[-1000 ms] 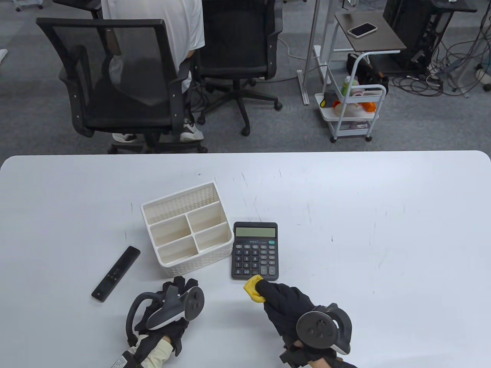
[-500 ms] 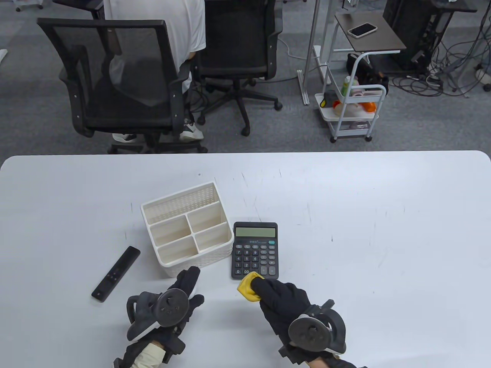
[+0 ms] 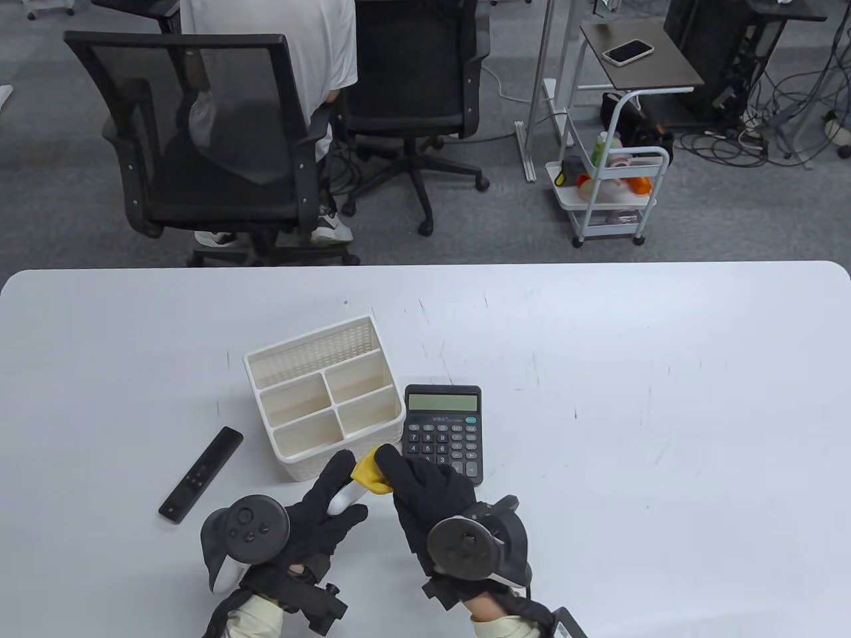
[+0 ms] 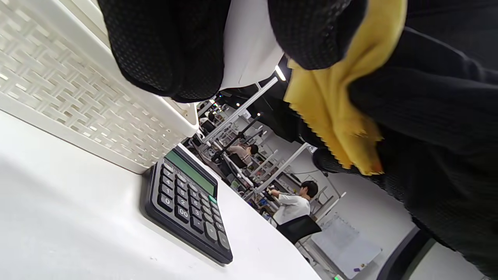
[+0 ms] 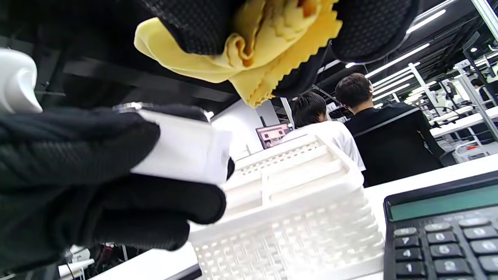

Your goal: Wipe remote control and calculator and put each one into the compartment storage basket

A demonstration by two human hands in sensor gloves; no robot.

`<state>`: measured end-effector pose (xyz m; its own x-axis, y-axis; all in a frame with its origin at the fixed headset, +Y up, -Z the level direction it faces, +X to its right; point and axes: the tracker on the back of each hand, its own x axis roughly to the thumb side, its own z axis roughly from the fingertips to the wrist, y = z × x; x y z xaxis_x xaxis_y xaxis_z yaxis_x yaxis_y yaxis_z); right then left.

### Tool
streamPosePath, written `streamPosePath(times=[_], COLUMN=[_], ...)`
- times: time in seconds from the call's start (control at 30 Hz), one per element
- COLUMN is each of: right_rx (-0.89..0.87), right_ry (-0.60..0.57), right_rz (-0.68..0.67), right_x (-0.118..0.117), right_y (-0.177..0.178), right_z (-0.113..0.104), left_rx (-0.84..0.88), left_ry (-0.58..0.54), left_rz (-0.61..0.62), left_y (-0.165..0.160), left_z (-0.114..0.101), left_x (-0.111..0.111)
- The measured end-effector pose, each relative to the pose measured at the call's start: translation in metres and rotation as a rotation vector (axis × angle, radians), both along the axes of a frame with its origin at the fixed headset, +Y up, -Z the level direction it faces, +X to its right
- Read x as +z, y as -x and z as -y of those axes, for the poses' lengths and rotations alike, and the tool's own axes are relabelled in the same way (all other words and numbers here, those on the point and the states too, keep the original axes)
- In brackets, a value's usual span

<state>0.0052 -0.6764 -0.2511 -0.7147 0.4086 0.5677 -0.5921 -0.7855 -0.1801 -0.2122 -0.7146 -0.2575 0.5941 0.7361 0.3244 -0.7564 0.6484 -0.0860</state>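
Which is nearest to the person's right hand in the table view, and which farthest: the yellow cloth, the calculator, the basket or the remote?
1. Yellow cloth: pinched in the fingers of the right hand.
2. Calculator: just beyond the fingers, slightly right.
3. Basket: beyond and to the left, beside the calculator.
4. Remote: far left, past the left hand.

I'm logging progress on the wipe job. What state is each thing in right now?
Calculator: flat on table, display dark, beside basket.
Remote control: flat on table, untouched.
Storage basket: upright, compartments empty.
Yellow cloth: bunched, pinched by right hand.
Left hand: held up by the cloth, fingers extended.
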Motion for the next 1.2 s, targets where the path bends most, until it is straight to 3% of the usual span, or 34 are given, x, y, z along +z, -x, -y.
streamPosePath(times=[0.17,0.43,0.67,0.97,1.2], right_rx=[0.062,0.12,0.066,0.081,0.079], right_ry=[-0.029,-0.239,-0.167,-0.286,-0.322], right_rz=[-0.026,-0.09,-0.125,-0.055,-0.202], right_x=[0.004,0.029,0.024,0.033,0.042], right_y=[0.018,0.015,0.007,0.007,0.017], right_z=[0.01,0.02,0.028,0.024,0.026], left_rx=[0.029,0.02,0.053,0.111,0.031], left_ry=[-0.013,-0.007,0.0,0.005,-0.009], left_rz=[0.022,0.101,0.161,0.138,0.133], left_y=[0.003,-0.005,-0.011,-0.008,-0.005], left_z=[-0.003,-0.003,-0.005,-0.003,-0.002], left_x=[0.003,0.01,0.014,0.014,0.015])
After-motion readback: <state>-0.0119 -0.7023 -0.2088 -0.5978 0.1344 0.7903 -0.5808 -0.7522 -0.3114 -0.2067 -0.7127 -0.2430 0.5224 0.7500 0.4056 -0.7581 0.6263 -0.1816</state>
